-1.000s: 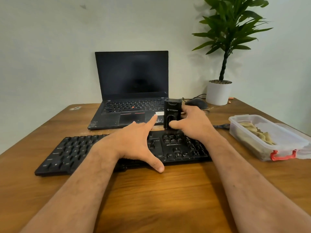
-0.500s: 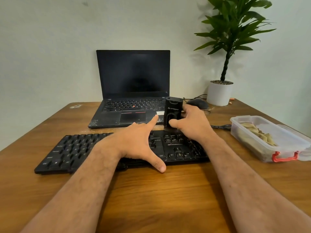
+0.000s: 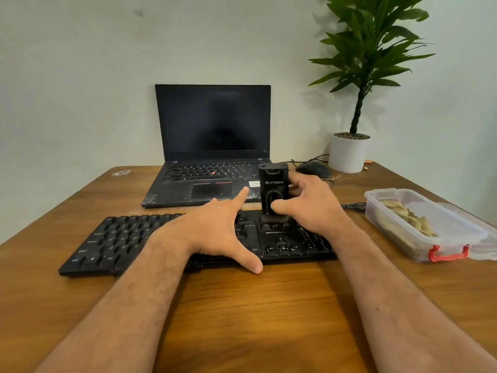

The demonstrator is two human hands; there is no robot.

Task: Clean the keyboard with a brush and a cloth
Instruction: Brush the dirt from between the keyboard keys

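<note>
A black keyboard [image 3: 113, 243] lies across the wooden table [image 3: 242, 319] in front of me. My left hand [image 3: 215, 232] rests flat on its middle with fingers spread, thumb over the front edge. My right hand [image 3: 309, 205] grips an upright black block-shaped brush [image 3: 273, 184], its bristles pressed on the keys at the keyboard's right part. A beige cloth [image 3: 403, 216] lies inside a clear plastic box [image 3: 430, 238] at the right.
An open black laptop [image 3: 212, 146] stands behind the keyboard. A black mouse [image 3: 313, 168] and a white pot with a green plant [image 3: 348, 154] sit at the back right. The box has red clips and its lid lies beside it.
The brush and my right hand have stayed near the same keys, shifting only slightly. My left hand has not moved.
</note>
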